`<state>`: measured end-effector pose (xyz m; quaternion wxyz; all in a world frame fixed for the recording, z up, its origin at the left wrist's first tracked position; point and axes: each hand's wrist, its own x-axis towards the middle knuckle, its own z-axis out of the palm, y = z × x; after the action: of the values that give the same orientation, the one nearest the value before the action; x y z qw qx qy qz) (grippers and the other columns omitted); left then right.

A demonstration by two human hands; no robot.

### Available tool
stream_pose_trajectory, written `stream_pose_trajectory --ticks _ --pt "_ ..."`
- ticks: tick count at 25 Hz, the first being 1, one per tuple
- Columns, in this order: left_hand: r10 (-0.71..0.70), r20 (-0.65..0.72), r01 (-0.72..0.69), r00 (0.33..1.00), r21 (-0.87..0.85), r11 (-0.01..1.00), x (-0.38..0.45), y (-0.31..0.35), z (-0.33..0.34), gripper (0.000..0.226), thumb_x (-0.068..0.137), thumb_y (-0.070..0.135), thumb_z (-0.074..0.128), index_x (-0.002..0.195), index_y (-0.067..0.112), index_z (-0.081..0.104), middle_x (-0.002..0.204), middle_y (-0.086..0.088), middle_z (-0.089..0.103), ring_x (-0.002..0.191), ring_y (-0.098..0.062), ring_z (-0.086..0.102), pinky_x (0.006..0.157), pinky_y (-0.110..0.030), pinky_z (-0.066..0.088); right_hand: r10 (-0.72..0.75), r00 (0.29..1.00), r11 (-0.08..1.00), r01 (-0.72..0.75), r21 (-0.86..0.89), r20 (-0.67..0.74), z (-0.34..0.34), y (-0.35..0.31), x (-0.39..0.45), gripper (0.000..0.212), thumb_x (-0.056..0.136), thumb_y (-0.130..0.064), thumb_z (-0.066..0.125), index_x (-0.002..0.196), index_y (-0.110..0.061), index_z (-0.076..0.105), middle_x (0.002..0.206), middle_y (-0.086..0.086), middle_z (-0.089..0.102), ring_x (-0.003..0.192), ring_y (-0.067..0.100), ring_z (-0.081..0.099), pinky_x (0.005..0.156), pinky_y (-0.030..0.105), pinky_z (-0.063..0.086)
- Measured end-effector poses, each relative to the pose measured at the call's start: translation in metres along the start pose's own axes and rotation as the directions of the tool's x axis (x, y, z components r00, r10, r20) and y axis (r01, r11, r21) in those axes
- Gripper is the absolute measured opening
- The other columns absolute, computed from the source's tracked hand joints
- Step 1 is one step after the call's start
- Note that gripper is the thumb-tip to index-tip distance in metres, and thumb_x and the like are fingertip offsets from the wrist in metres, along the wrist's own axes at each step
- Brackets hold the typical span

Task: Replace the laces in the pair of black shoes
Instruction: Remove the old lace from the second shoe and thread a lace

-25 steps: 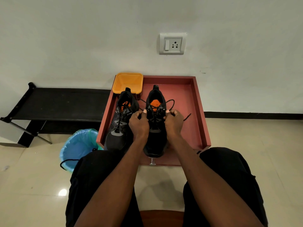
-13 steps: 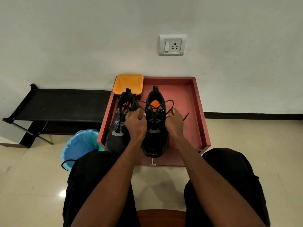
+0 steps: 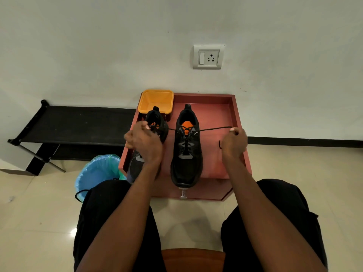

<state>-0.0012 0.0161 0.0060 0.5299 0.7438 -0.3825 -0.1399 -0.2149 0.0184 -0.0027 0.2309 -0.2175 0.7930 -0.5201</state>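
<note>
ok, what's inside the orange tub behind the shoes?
The orange tub looks bare over the part that shows. Its near edge is hidden behind the heel of the left shoe, so that strip can't be checked.

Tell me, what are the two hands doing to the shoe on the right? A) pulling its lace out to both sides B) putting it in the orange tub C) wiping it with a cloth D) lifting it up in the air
A: the left hand and right hand each pinch an end of the black lace, stretched sideways from the right shoe standing on the red tray.
</note>
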Motion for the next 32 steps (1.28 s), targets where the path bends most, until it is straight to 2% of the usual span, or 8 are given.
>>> stream_pose_trajectory --ticks 2,4,7,11,17,22,27,32 --pt "-0.182 -0.124 0.167 0.976 -0.120 0.979 0.014 0.004 -0.009 0.019 0.096 0.010 0.053 0.108 0.024 0.057 0.123 -0.006 0.045 0.118 -0.019 0.036 0.091 -0.027 0.038 0.132 0.984 0.991 -0.127 0.052 -0.121 -0.016 -0.006 0.014 0.026 0.095 -0.007 0.050 0.116 -0.011 0.066 0.112 0.006 0.065 0.108 0.025 0.059 0.093 0.032 0.039" --pt "-0.075 -0.144 0.080 0.987 0.027 0.996 0.014 0.005 -0.010 0.027 0.092 0.006 0.052 0.115 0.020 0.057 0.129 -0.005 0.051 0.128 -0.021 0.035 0.102 -0.035 0.032 0.022 0.990 0.984 -0.046 -0.172 -0.140 -0.020 -0.006 0.010 0.036 0.091 -0.002 0.052 0.124 -0.009 0.062 0.128 0.011 0.061 0.123 0.029 0.052 0.100 0.039 0.038" --pt "0.230 0.188 -0.263 0.955 0.171 0.950 -0.006 0.004 0.006 0.041 0.089 0.002 0.050 0.126 0.017 0.057 0.135 -0.005 0.055 0.142 -0.026 0.027 0.117 -0.052 0.018 -0.283 0.948 0.901 0.315 -0.298 0.146 -0.002 -0.001 -0.016 0.043 0.091 0.000 0.057 0.133 -0.008 0.056 0.137 0.010 0.057 0.132 0.027 0.047 0.109 0.040 0.037" --pt "0.309 0.552 -0.504 0.774 0.244 0.828 -0.019 -0.005 0.032 0.041 0.096 0.013 0.048 0.136 0.016 0.054 0.133 -0.008 0.059 0.141 -0.023 0.033 0.123 -0.047 0.002 -0.423 0.741 0.751 0.609 -0.256 0.521 0.024 0.006 -0.033 0.036 0.095 -0.001 0.045 0.127 -0.010 0.058 0.123 0.009 0.064 0.124 0.027 0.050 0.112 0.043 0.028" --pt "0.316 0.511 -0.487 0.799 0.242 0.839 -0.007 -0.017 0.038 0.026 0.099 0.018 0.048 0.110 0.013 0.070 0.106 -0.006 0.067 0.109 -0.024 0.055 0.110 -0.041 0.027 -0.338 0.775 0.743 0.568 -0.354 0.535 0.040 0.018 -0.020 0.024 0.085 -0.003 0.045 0.085 -0.017 0.065 0.091 0.006 0.066 0.097 0.030 0.059 0.093 0.042 0.033" --pt "0.291 0.369 -0.356 0.883 0.122 0.926 0.000 -0.011 0.028 0.022 0.096 0.009 0.052 0.106 0.004 0.071 0.102 -0.010 0.069 0.097 -0.024 0.061 0.091 -0.039 0.048 -0.344 0.846 0.789 0.496 -0.364 0.407 0.030 0.011 -0.012 0.022 0.086 0.001 0.045 0.087 -0.017 0.058 0.097 0.004 0.064 0.100 0.024 0.055 0.096 0.042 0.034" --pt "0.214 0.400 -0.299 0.891 0.163 0.940 -0.002 -0.009 0.025 0.023 0.095 0.012 0.052 0.111 0.007 0.067 0.112 -0.009 0.064 0.107 -0.027 0.057 0.094 -0.038 0.044 -0.297 0.844 0.842 0.453 -0.294 0.447 0.028 0.010 -0.014 0.015 0.091 -0.002 0.045 0.086 -0.014 0.052 0.087 0.003 0.059 0.086 0.023 0.055 0.096 0.047 0.043" --pt "0.255 0.600 -0.506 0.758 0.294 0.811 -0.001 -0.008 0.038 0.032 0.093 0.020 0.054 0.124 0.017 0.062 0.117 -0.004 0.065 0.122 -0.026 0.050 0.113 -0.046 0.022 -0.292 0.756 0.806 0.524 -0.274 0.586 0.034 0.006 -0.016 0.021 0.092 -0.017 0.054 0.113 -0.018 0.057 0.102 -0.001 0.066 0.101 0.021 0.059 0.103 0.038 0.026"
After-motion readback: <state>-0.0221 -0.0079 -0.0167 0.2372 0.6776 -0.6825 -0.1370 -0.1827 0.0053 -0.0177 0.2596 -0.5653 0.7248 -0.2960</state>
